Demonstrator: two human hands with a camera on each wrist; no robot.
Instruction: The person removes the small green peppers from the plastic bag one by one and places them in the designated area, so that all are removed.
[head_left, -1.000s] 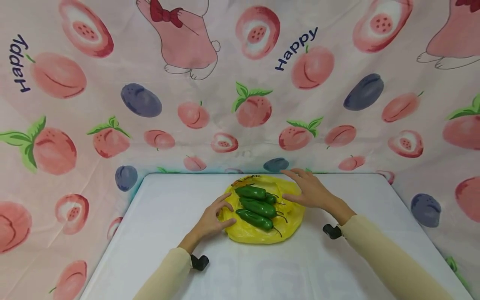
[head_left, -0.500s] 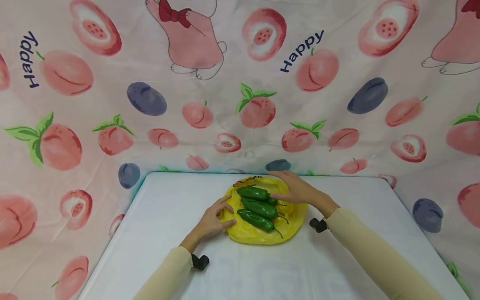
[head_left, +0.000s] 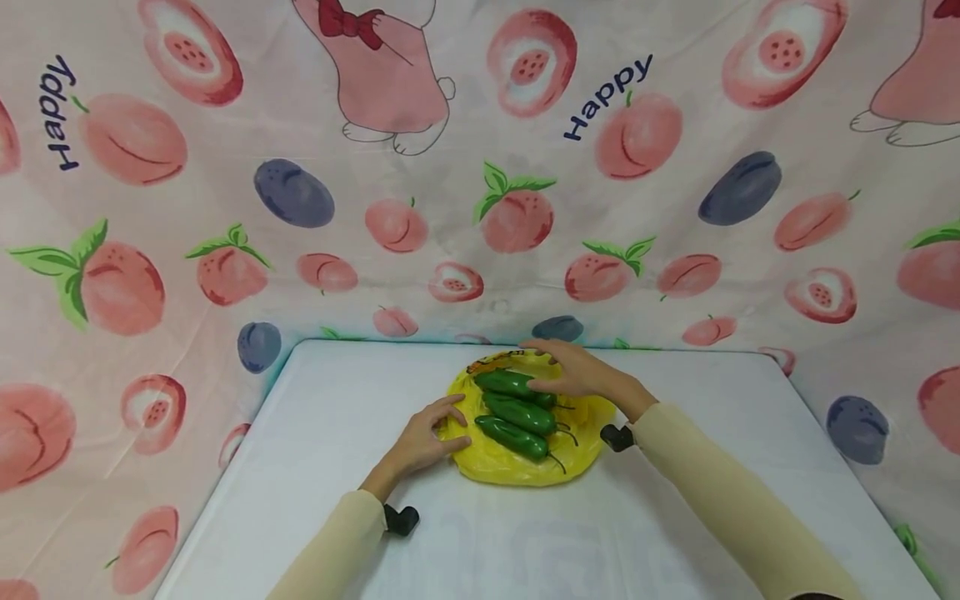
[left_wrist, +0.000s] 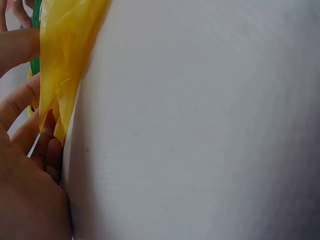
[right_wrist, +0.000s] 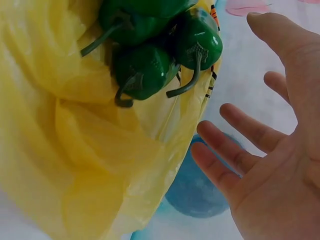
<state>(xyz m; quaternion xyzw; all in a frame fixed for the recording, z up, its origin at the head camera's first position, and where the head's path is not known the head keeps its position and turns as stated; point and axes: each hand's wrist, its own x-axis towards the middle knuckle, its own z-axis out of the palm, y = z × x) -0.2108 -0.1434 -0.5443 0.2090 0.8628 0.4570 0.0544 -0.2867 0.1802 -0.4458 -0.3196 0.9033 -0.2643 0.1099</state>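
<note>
Several glossy green peppers [head_left: 517, 414] with long dark stems lie side by side on a crumpled yellow plastic bag [head_left: 517, 475], near the table's far edge. My left hand [head_left: 420, 437] is at the bag's left edge, thumb and fingers spread apart. In the left wrist view its fingertips lie partly behind the yellow plastic [left_wrist: 62, 55]. From the right, my right hand [head_left: 579, 371] reaches over the back of the bag, its thumb overlapping the rearmost pepper in the head view. The right wrist view shows that hand [right_wrist: 280, 155] with fingers extended beside the pepper stems [right_wrist: 195, 75].
The bag rests on a white table [head_left: 360, 383]. Behind it hangs a pink curtain [head_left: 465, 200] printed with peaches, plums and rabbits. Each wrist carries a small black camera, such as the left one [head_left: 402, 521].
My right hand has moved left over the bag, from its right side to the rearmost peppers. The left hand has stayed at the bag's left edge. The head view has shifted slightly.
</note>
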